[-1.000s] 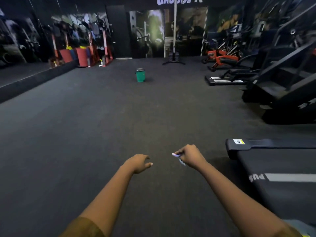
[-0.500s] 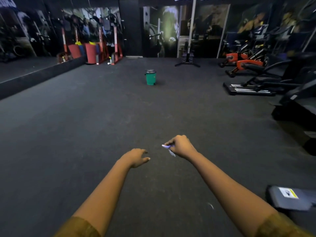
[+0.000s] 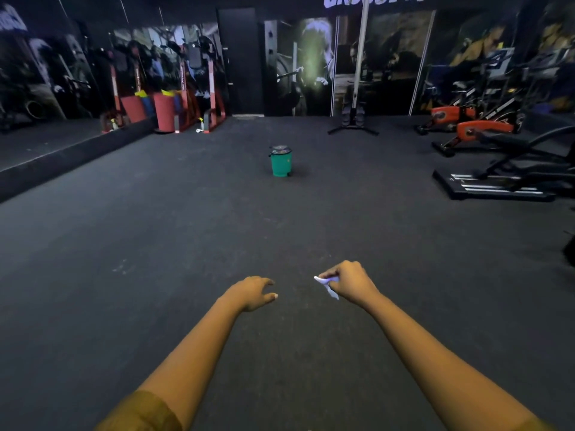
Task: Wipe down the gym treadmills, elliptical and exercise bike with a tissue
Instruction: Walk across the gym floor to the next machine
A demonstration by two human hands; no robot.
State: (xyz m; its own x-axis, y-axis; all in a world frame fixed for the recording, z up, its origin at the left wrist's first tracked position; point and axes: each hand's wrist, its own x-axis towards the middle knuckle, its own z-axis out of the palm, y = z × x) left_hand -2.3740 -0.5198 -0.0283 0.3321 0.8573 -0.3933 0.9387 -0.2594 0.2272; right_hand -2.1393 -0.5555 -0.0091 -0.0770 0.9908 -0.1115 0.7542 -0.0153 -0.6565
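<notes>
Both my arms reach forward over the dark gym floor. My right hand (image 3: 350,279) is closed on a small crumpled white tissue (image 3: 327,284), which pokes out to the left of the fist. My left hand (image 3: 255,292) hangs beside it, fingers loosely apart, holding nothing. Two orange and black exercise bikes (image 3: 473,126) stand at the far right. In front of them sits a black elliptical (image 3: 510,178) with silver rails on its base. No treadmill shows in this view.
A green bin with a lid (image 3: 281,160) stands alone mid-floor ahead. Red racks and red pads (image 3: 174,110) line the far left by a mirror wall (image 3: 46,88). A pole stand (image 3: 353,119) sits by the back wall. A dark machine edge (image 3: 571,250) pokes in at right.
The view has swung left and moved forward: the treadmill deck and stair machine at right have left the frame, and the green bin is nearer. My hands keep the same pose.
</notes>
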